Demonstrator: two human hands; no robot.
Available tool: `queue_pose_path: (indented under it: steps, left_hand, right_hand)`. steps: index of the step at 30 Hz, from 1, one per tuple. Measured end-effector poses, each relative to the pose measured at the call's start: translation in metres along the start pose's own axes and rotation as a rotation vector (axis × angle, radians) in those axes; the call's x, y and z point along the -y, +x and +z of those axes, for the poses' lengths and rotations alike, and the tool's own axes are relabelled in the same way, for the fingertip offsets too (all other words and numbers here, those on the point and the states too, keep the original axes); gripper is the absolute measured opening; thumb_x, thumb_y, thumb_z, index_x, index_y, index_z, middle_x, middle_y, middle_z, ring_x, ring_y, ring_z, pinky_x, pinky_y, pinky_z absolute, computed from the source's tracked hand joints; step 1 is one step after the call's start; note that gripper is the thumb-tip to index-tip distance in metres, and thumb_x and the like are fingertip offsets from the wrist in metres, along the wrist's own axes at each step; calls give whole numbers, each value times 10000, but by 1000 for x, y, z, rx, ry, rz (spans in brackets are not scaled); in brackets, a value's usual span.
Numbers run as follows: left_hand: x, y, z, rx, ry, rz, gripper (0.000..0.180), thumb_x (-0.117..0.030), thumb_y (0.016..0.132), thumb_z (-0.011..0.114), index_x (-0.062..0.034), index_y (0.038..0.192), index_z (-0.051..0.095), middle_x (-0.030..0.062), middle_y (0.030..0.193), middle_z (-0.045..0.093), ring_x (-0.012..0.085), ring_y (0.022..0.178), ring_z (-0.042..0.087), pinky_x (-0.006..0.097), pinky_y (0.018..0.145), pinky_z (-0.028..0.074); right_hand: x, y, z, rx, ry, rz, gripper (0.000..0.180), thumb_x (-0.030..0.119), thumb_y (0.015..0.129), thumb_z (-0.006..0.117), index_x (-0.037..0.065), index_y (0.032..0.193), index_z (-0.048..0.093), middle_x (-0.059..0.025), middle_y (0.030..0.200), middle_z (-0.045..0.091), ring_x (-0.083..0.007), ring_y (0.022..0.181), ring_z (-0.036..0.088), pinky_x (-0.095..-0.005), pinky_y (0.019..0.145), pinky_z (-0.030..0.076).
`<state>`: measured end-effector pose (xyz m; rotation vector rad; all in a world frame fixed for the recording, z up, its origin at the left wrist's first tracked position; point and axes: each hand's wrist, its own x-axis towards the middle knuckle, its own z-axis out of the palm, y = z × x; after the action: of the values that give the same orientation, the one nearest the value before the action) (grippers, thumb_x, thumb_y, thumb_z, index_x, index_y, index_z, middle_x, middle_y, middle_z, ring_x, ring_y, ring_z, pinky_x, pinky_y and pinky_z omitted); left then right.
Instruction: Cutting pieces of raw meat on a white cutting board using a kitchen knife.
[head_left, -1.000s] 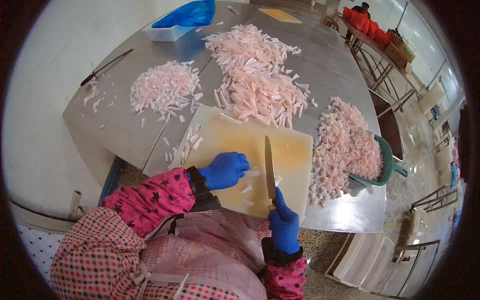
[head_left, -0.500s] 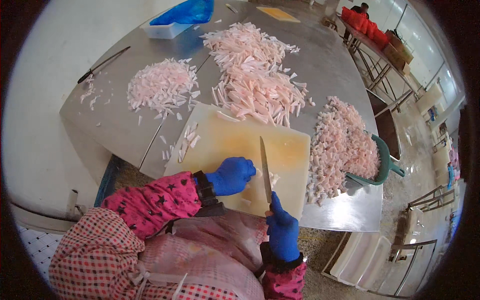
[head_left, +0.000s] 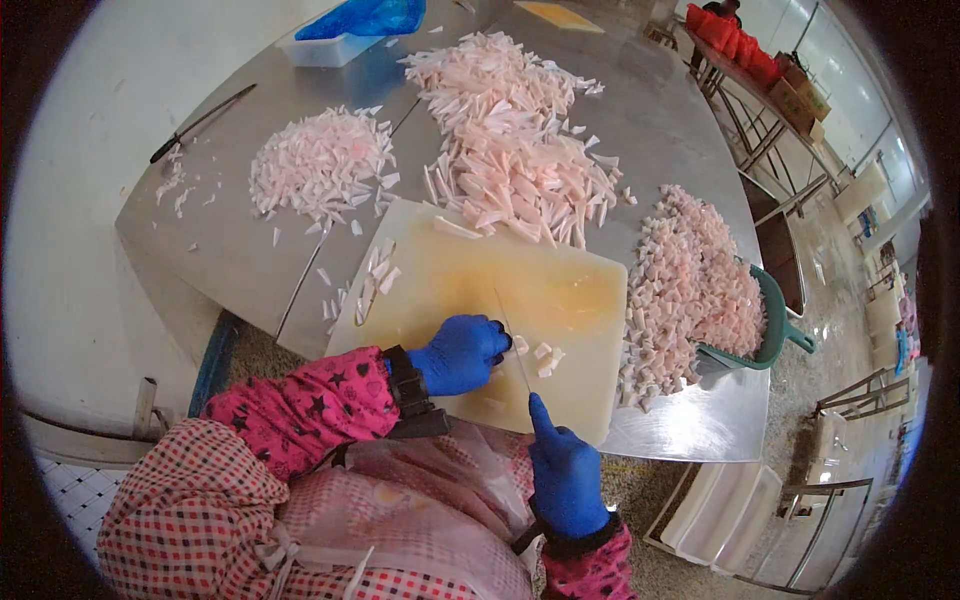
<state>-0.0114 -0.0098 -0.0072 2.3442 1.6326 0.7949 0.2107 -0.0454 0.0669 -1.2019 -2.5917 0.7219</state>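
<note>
My blue-gloved left hand (head_left: pixel 458 355) is closed low over the cutting board (head_left: pixel 440 270), its fingers bent around a strip of pale meat that they mostly hide. Just beside those fingertips stands the thin blade of a knife (head_left: pixel 512 335), seen nearly edge-on. Its handle is wrapped in my right hand (head_left: pixel 568 475), also blue-gloved, with the index finger stretched along the top. Right of the blade lie a few small cut pieces (head_left: pixel 548 358). Several slivers (head_left: pixel 376 282) rest along the board's left side, and a longer strip (head_left: pixel 457 228) sits at its far edge.
Beyond the board is a big heap of pale strips (head_left: pixel 520 170), with a smaller heap (head_left: pixel 322 165) to the left. Chopped chunks (head_left: pixel 690 290) pile up at right, partly in a green scoop (head_left: pixel 772 320). Another knife (head_left: pixel 200 122) and a white tub (head_left: pixel 330 50) lie farther off.
The knife has turned from showing its flat side to nearly edge-on and shifted left toward my left fingers. My right hand has moved slightly down; the cut pieces are now more visible.
</note>
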Motion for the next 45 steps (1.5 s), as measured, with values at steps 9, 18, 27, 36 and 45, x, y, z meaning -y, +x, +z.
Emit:
queue_pose_path:
  steps: [9,18,27,36,45]
  left_hand:
    - [-2,-2,3,7,-30,48,67,-156,610,562,-101,628,527,105,637,498,325,618,491,435,559,393]
    - [-5,-8,0,-4,-3,-76,121,-209,682,566,-92,657,547,121,668,529,333,642,528,453,565,402]
    - [-11,-5,-7,23,-32,10,77,-157,664,558,-80,666,552,127,700,553,322,660,548,432,588,428]
    - [-6,-9,0,6,-7,-132,127,-187,690,563,-63,671,580,143,666,557,339,623,550,434,560,430]
    - [-11,-13,-5,93,-79,-52,113,-186,684,570,-83,712,608,133,680,567,325,628,550,426,567,437]
  right_hand:
    - [-19,56,35,-133,173,-21,420,84,823,503,74,1240,454,-157,596,510,-195,492,508,-319,479,402]
    - [-13,14,24,-183,234,85,463,84,805,524,138,1259,446,-109,540,464,-163,466,469,-307,478,398]
    - [-37,38,24,-219,-22,69,487,80,781,533,120,1257,437,-199,627,521,-295,512,535,-376,498,412]
    - [-4,-14,25,-67,316,56,555,-49,741,473,88,1276,417,-191,786,555,-264,718,564,-329,672,428]
    - [-14,47,45,-132,420,26,485,-17,776,459,80,1251,452,-110,636,548,-136,562,511,-285,544,420]
